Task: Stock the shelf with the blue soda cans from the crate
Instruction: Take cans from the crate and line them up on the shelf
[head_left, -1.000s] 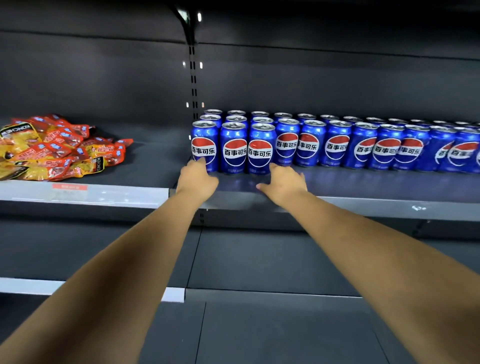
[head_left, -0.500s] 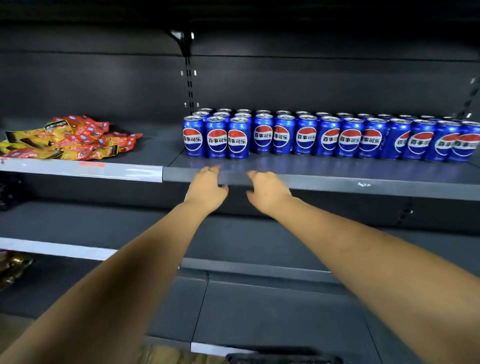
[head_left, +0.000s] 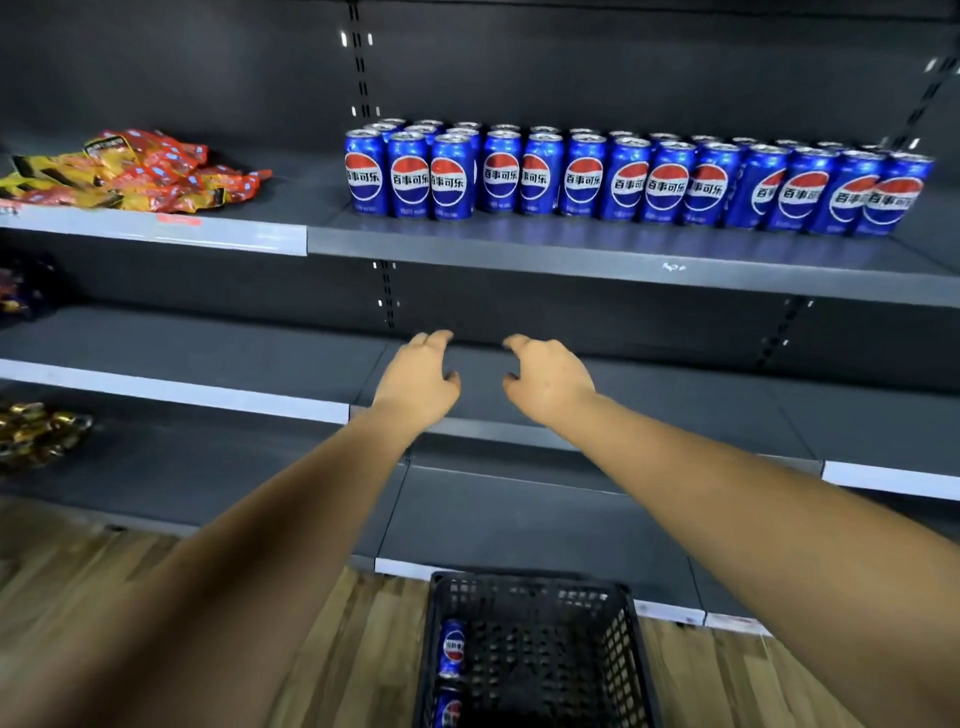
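A dark grey metal shelf unit (head_left: 571, 249) is filling the view, its tiers standing over a wooden plank floor (head_left: 332, 654). Blue soda cans with red, white and blue logos (head_left: 628, 179) are standing upright in packed rows on the upper tier. A black perforated plastic crate (head_left: 535, 597) is sitting on the floor just before the unit, with two blue cans (head_left: 453, 647) lying along its left wall. Red and yellow snack packets (head_left: 130, 171) are lying heaped at the upper left. The left hand (head_left: 415, 382) and right hand (head_left: 550, 382) are hovering side by side before the middle tier, fingers loosely curved, apart and holding nothing.
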